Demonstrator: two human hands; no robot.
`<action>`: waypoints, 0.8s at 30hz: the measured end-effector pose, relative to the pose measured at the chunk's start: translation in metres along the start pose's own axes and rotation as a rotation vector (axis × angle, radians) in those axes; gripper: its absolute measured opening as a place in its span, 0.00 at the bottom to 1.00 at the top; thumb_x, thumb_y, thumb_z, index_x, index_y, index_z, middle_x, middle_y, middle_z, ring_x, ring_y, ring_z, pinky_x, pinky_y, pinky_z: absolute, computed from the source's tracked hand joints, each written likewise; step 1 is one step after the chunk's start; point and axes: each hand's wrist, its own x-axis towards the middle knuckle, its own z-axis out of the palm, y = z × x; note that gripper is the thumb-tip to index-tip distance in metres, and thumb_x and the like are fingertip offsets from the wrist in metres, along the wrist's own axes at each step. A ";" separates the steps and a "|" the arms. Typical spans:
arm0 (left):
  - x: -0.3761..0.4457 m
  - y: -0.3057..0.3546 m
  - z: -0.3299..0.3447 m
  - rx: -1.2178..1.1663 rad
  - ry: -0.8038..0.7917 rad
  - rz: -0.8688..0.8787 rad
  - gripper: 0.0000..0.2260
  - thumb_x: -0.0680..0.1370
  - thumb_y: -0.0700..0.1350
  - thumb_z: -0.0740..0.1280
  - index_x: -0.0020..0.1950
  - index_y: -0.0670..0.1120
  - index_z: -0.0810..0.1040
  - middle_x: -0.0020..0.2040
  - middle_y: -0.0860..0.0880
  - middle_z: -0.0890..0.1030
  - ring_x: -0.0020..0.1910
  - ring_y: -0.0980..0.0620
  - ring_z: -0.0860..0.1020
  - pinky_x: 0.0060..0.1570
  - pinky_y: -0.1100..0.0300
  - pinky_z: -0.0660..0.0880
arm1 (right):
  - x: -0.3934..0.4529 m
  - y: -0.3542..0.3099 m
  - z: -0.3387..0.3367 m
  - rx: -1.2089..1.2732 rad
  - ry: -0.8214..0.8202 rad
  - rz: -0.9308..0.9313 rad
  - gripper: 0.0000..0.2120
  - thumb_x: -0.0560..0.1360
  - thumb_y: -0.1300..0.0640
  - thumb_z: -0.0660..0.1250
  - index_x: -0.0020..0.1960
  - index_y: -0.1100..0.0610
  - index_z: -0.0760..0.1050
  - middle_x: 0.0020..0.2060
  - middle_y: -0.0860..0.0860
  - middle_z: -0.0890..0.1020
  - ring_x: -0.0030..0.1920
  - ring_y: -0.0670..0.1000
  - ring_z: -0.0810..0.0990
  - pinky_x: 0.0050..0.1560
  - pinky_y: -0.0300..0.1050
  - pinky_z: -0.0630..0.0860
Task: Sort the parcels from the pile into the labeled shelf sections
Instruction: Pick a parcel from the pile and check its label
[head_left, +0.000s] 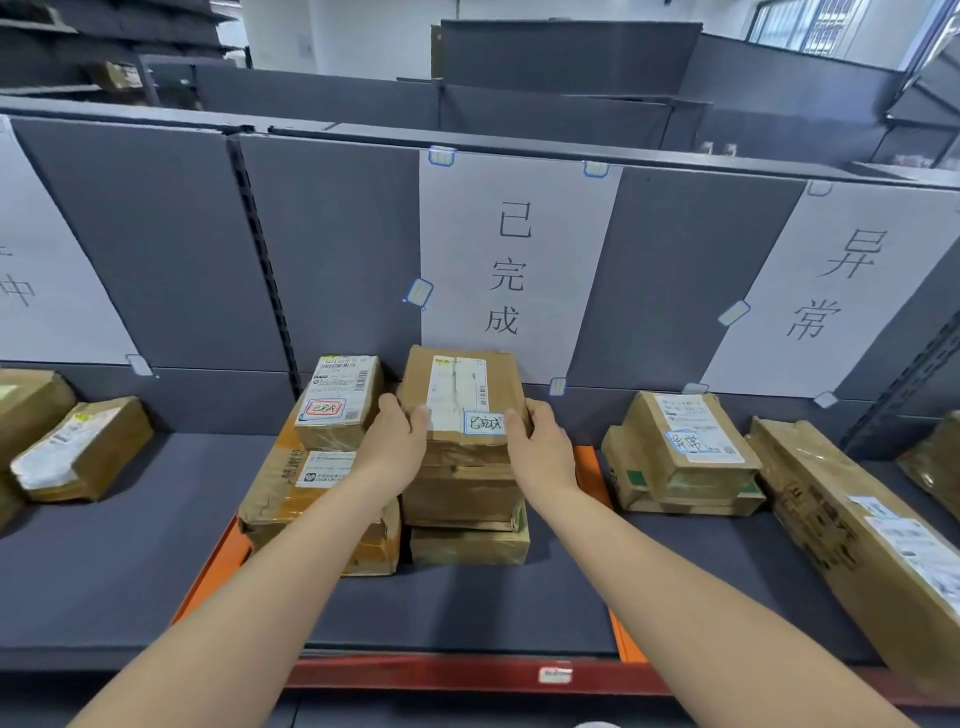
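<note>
A brown cardboard parcel (460, 387) with a white shipping label and a small blue-edged handwritten tag sits on top of a stack of boxes (467, 499) in the middle shelf section. My left hand (397, 434) grips its left side, thumb over the top edge. My right hand (537, 441) grips its right side the same way. Behind it a white paper sign (511, 270) with three handwritten characters is taped to the grey back panel. Just left stands another stack, its top parcel (340, 402) carrying a red-edged tag.
To the right lie a tagged parcel (685, 449) on a flat box and a long carton (872, 551), under a second sign (831, 291). At the left sit two parcels (78, 452) below a third sign (36, 270). The shelf's red front rail (467, 673) runs below.
</note>
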 end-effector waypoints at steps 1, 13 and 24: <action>0.000 -0.001 0.000 0.002 -0.001 0.002 0.17 0.84 0.51 0.52 0.66 0.40 0.62 0.51 0.45 0.74 0.39 0.53 0.72 0.31 0.59 0.65 | 0.001 0.001 0.001 0.008 -0.001 0.002 0.18 0.81 0.45 0.56 0.69 0.50 0.67 0.61 0.52 0.77 0.52 0.48 0.76 0.51 0.43 0.73; 0.001 -0.004 0.001 -0.008 -0.013 0.009 0.15 0.84 0.52 0.52 0.64 0.42 0.62 0.51 0.45 0.75 0.41 0.51 0.74 0.35 0.57 0.69 | 0.005 0.002 -0.001 0.001 -0.030 0.010 0.16 0.82 0.47 0.57 0.67 0.50 0.67 0.60 0.50 0.78 0.60 0.52 0.76 0.55 0.47 0.77; 0.000 -0.005 0.001 -0.012 0.003 0.029 0.13 0.84 0.51 0.52 0.62 0.42 0.62 0.52 0.45 0.74 0.40 0.51 0.74 0.32 0.59 0.68 | 0.001 -0.005 -0.002 -0.013 -0.051 0.049 0.16 0.82 0.47 0.57 0.68 0.50 0.66 0.61 0.50 0.78 0.60 0.52 0.76 0.54 0.48 0.79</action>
